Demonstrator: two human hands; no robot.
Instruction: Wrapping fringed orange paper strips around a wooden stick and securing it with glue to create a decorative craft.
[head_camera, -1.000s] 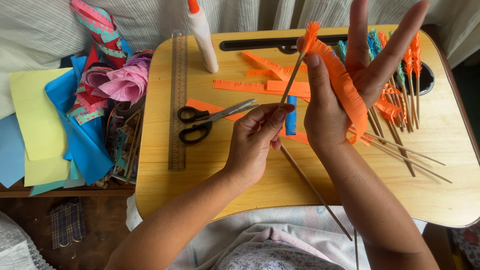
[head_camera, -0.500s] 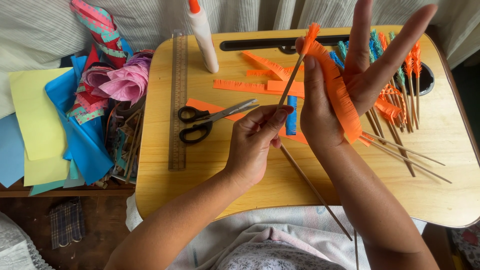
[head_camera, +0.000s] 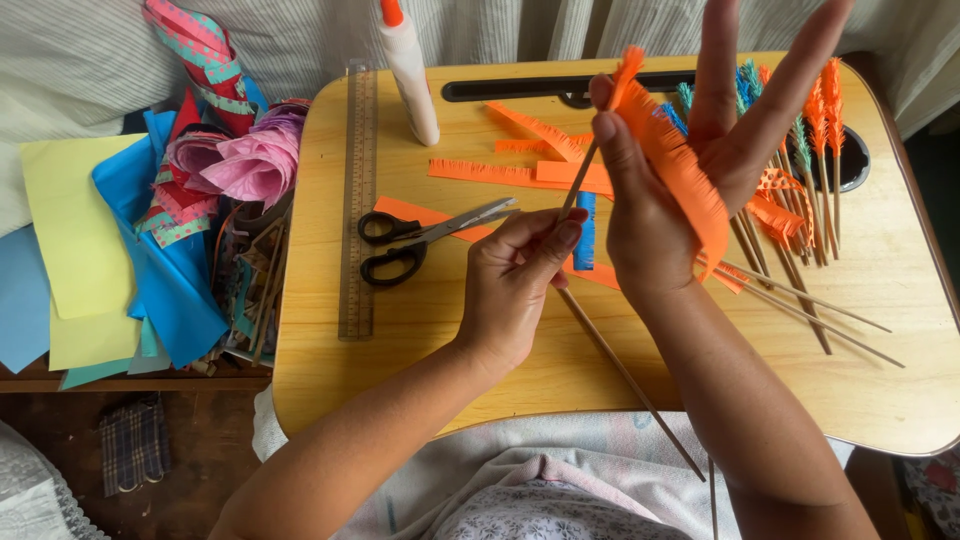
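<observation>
A thin stick (head_camera: 578, 190) is pinched between thumb and fingertips of the left hand (head_camera: 515, 285), held tilted above the wooden tray (head_camera: 440, 340). Its top end is tucked under the right thumb, where an orange fringed strip (head_camera: 680, 170) is being wound on. The strip is pressed against the stick by that thumb only; the other fingers of the right hand (head_camera: 665, 215) are spread wide and point up, so it's thumb clamped, rest apart. The loose tail of the strip is draped down across the right palm.

Compared with half a second back, not much is changed: the right fingers are fanned a bit wider, and the same grip is kept on the stick.

Scissors (head_camera: 425, 238) and a ruler (head_camera: 357, 200) are left lying just left of the hands, a glue bottle (head_camera: 408, 70) is stood behind them, and finished sticks (head_camera: 800, 200) are piled to the right.
</observation>
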